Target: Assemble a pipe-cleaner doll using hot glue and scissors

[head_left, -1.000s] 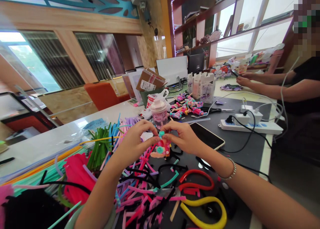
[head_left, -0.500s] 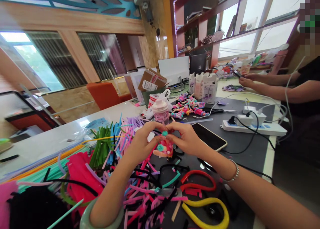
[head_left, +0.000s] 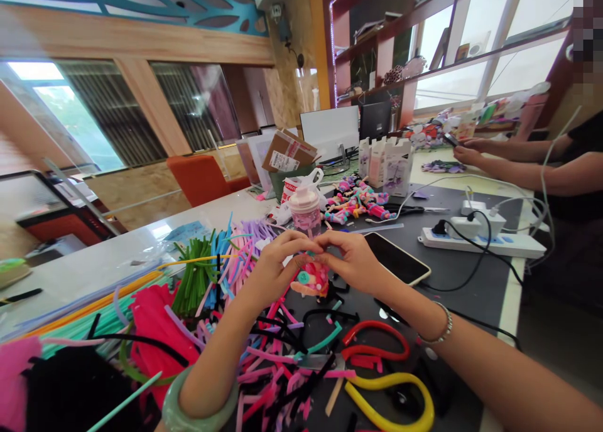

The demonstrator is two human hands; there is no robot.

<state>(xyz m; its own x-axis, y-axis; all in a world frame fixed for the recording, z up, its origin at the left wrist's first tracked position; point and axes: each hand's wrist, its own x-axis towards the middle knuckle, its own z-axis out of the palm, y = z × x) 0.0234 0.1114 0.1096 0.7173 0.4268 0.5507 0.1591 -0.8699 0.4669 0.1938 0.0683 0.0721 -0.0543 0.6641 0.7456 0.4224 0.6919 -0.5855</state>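
My left hand and my right hand meet fingertip to fingertip above the table, both pinched on a small pink and red pipe-cleaner figure with a teal bit at its top. The figure hangs between my palms, partly hidden by my fingers. Below it lies a heap of cut pipe-cleaner pieces in pink, black and teal. A green bangle sits on my left wrist, a silver bracelet on my right.
A phone lies right of my hands on the dark mat. A pink lidded jar, finished figures, a power strip, red and yellow bent tubes surround them. Another person's arms rest at far right.
My fingertips have closed together over the teal bit, which showed more plainly before. The view has shifted slightly left and nearer.
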